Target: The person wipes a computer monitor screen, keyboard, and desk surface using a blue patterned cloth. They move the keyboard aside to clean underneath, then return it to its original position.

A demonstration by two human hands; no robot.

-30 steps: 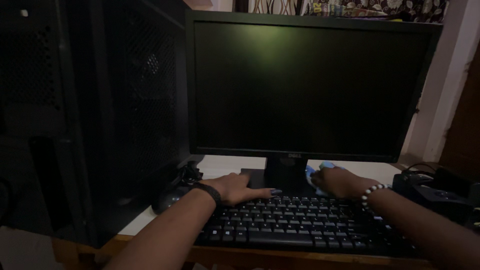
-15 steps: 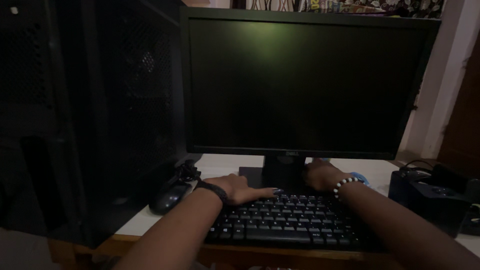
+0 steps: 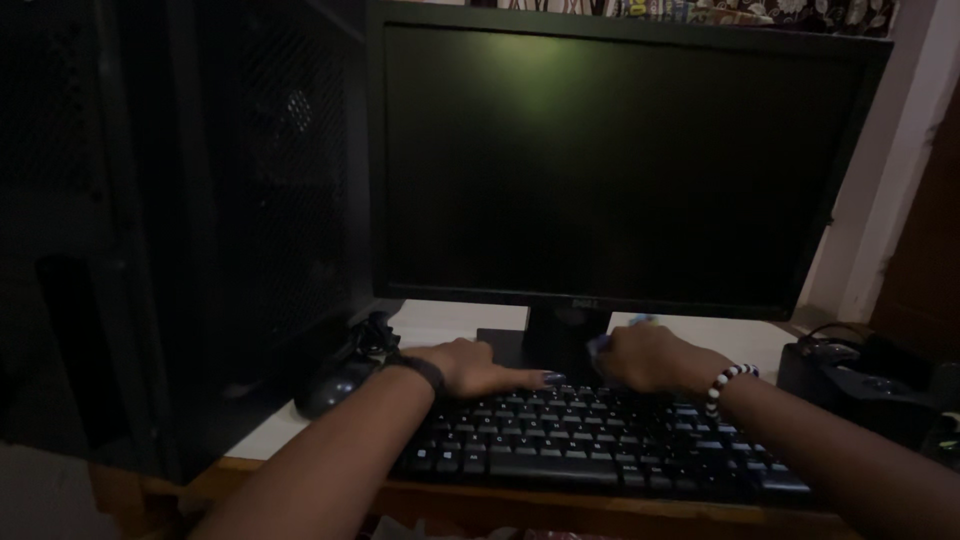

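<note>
Since the earlier frame, the right hand [image 3: 655, 358] has been shifted left along the monitor stand [image 3: 560, 345]; less of the light blue cloth [image 3: 620, 325] is seen. Nearest, a black keyboard [image 3: 590, 445] is laid on the desk [image 3: 450, 322]. The left hand [image 3: 478, 366] is rested flat on its top rows, fingers extended, nothing grasped. The right hand is curled over the cloth, bunched at the stand's base. A black mouse [image 3: 335, 385] lies left. Behind, the dark monitor [image 3: 620, 160] is upright.
</note>
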